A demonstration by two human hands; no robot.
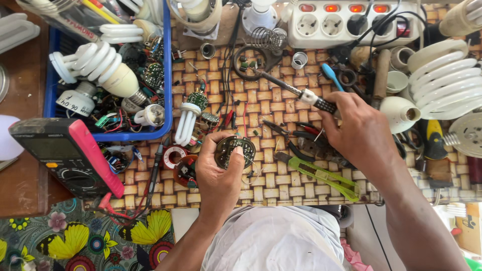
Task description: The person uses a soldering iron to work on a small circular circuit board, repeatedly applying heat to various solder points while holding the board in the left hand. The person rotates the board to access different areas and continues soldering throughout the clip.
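The left hand point(218, 175) grips a round circuit board point(235, 151) face-up at centre, near the body, fingers closed around its edge. The right hand point(359, 131) clasps a soldering iron point(293, 92) (tip angled far-left, clear of the board) above the woven surface point(281, 180).

A woven mat point(281, 108) in tan and brown checks covers the tabletop point(22, 95), whose bare brown wood shows at the left. Below it lies a cloth point(75, 241) printed with yellow butterflies. Even daylight falls throughout.
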